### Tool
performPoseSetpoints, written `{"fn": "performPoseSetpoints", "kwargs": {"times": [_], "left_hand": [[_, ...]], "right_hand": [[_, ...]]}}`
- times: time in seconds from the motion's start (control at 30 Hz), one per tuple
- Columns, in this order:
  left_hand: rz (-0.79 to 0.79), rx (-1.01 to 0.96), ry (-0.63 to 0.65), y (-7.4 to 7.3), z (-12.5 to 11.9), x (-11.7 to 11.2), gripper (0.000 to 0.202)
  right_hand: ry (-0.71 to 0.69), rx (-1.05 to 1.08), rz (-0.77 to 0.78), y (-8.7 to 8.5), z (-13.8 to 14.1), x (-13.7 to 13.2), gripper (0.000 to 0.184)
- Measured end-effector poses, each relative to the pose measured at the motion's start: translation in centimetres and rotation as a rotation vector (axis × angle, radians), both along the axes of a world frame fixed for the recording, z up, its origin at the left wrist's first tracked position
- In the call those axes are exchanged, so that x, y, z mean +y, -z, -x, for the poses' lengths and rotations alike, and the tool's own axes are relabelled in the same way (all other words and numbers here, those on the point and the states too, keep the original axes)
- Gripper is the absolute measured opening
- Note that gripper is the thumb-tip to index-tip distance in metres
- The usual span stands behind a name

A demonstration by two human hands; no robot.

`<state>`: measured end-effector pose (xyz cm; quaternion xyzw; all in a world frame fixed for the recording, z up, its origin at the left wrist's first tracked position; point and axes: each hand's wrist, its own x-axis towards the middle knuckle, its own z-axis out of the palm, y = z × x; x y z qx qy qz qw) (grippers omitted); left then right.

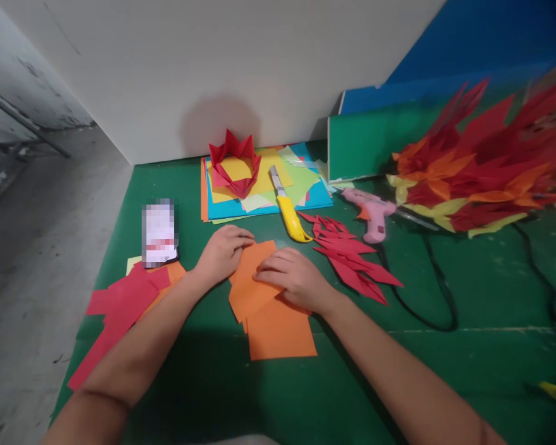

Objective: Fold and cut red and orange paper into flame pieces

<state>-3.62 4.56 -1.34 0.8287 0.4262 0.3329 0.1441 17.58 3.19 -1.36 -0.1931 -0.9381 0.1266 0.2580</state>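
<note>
Several orange paper sheets lie overlapping on the green table, the upper ones turned at an angle. My left hand is closed at the upper left edge of the top orange paper, its fingertips bent over that edge. On the right side of the same paper, my right hand has its fingers curled and pressed together. Its thumb is hidden. Pointed folded red paper pieces lie in a pile to the right of my right hand. Red paper strips are under and beside my left forearm.
A yellow box cutter with its blade out and a red folded paper ring rest on coloured sheets. Rightward are a pink glue gun, its black cord and a red-orange paper flower-like piece. A phone stands left.
</note>
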Motion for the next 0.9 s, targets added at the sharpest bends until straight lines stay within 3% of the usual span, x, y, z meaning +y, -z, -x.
{"fn": "performPoseSetpoints", "kwargs": {"times": [0.2,0.3,0.5,0.67,0.9], "left_hand": [[0.041,0.28,0.076,-2.9,0.1,-1.7,0.026],[0.104,0.328,0.112,-3.6,0.5,-2.7,0.022],[0.165,0.284,0.158,-2.6,1.8,-3.4,0.026],[0.257,0.208,0.176,-2.3,2.7,-2.7,0.018],[0.293,0.201,0.223,-2.4,3.4,-2.2,0.015]], "right_hand": [[0.001,-0.088,0.0,0.1,0.0,-0.1,0.036],[-0.004,-0.097,-0.018,0.2,0.0,-0.3,0.035],[-0.038,-0.048,-0.002,0.3,0.0,-0.2,0.035],[-0.049,0.058,0.134,-0.2,-0.1,0.0,0.014],[-0.021,0.108,0.35,-1.1,0.0,0.2,0.015]]}}
